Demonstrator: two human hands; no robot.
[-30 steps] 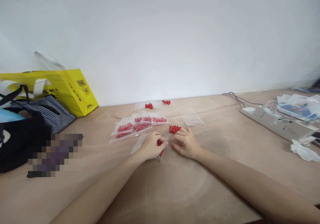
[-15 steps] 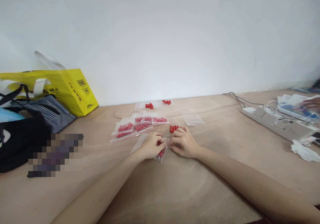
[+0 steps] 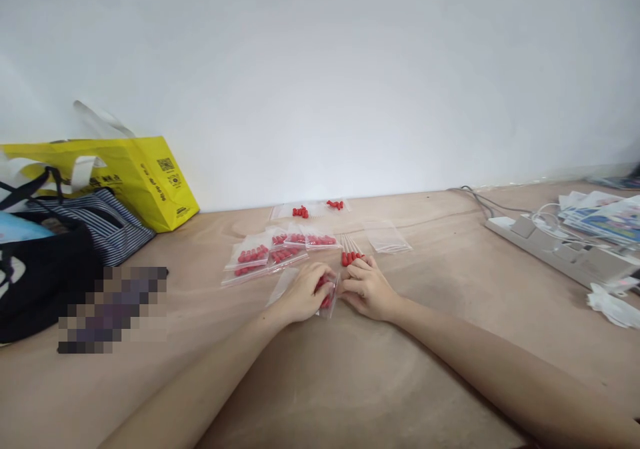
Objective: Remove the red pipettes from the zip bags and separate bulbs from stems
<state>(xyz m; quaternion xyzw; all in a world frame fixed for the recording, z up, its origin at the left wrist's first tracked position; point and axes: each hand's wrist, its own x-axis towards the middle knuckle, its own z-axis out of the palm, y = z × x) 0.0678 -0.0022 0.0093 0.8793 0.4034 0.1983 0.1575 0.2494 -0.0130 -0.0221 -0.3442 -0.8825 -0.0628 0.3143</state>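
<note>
My left hand [image 3: 304, 293] is closed around a small clear zip bag [image 3: 330, 307] with red-ended pieces inside. The fingers of my right hand [image 3: 369, 290] are pinched together at the bag's right-hand edge, where the zip strip is. Just beyond my right hand lie several thin pale sticks with red ends [image 3: 350, 259], fanned out on the table. To the left of these, several filled zip bags [image 3: 253, 255] overlap one another. A flat zip bag [image 3: 387, 237] with nothing red in it lies beyond my right hand.
Near the wall, loose red-ended pieces [image 3: 300, 213] lie on clear plastic. On the left stand a yellow bag [image 3: 170, 185], a striped pouch [image 3: 120, 225] and a black bag [image 3: 45, 282]. A white power strip [image 3: 540, 252], printed sheets [image 3: 605, 215] and crumpled tissue [image 3: 613, 307] are on the right.
The held bag has tilted up a little between my hands, and my left fingers have spread slightly along it. A person's hand over the printed sheets at right has gone from view.
</note>
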